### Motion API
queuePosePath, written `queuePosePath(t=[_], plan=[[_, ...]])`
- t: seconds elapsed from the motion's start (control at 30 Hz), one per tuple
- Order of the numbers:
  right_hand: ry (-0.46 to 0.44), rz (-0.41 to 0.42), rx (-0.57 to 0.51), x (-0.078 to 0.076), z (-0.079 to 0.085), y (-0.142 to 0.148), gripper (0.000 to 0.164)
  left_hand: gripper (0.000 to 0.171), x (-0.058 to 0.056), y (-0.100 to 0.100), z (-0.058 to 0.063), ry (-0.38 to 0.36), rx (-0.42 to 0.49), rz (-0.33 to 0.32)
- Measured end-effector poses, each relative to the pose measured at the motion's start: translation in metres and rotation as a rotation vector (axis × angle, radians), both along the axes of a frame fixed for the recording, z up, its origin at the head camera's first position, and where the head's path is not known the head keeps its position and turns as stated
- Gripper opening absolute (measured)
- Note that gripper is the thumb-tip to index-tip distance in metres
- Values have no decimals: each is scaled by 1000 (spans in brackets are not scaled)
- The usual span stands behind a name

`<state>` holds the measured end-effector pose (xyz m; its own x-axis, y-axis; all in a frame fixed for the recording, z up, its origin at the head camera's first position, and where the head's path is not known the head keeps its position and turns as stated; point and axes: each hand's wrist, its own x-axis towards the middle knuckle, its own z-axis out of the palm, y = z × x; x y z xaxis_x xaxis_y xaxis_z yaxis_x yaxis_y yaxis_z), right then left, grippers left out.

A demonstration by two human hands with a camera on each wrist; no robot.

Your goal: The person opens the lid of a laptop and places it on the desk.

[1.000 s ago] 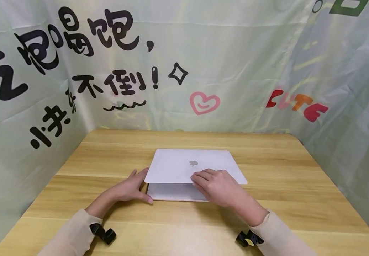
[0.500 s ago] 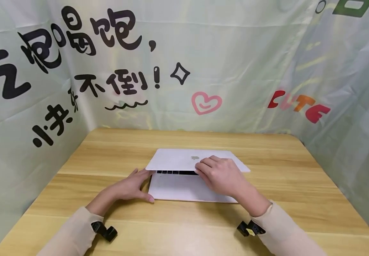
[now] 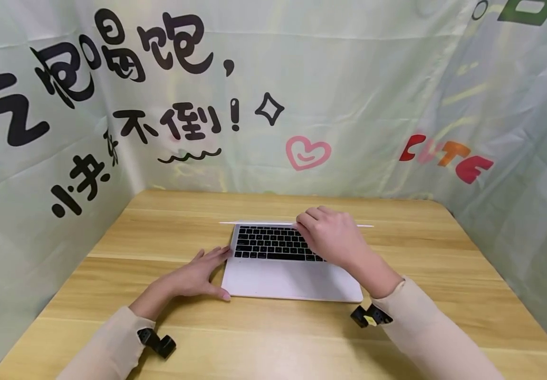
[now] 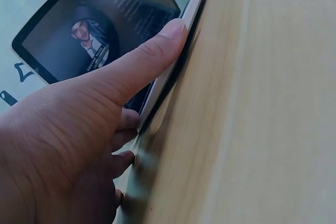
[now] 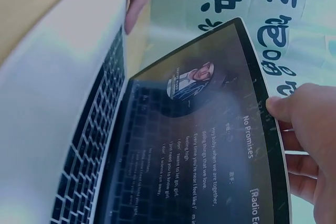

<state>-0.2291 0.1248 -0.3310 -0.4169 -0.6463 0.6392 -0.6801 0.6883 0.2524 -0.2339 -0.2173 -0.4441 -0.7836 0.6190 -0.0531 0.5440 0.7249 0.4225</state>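
Observation:
A silver laptop [image 3: 292,279] lies on the wooden table, its lid raised and seen almost edge-on in the head view. My right hand [image 3: 332,237] pinches the lid's upper edge, thumb on the screen side and fingers behind, as the right wrist view shows. The lit screen [image 5: 189,129] carries a round picture and lines of song lyrics. My left hand [image 3: 202,272] rests along the laptop's left side, fingers outstretched, thumb [image 4: 152,59] at the front left corner. Part of the black keyboard [image 3: 273,243] is hidden behind my right hand.
The wooden table [image 3: 159,227] extends around the laptop on all sides. Behind it and at both sides hangs a pale printed cloth [image 3: 363,95] with dark lettering and a pink heart. Small black devices [image 3: 156,343] sit at both sleeve cuffs.
The lid has swung up and back from nearly closed, with my right hand moving away from me on its edge. The keyboard has come into view. My left hand stays in place.

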Motion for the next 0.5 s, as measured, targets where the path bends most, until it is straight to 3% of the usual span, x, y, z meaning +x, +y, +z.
queuePosePath(t=[0.2,0.5], plan=[[-24,-40,-55,-9,10,-2,11,116,0,0,0,-8,7,-1],[45,-112,-140,-22,20,-6,18,118,-1,-1,1,-13,11,0]])
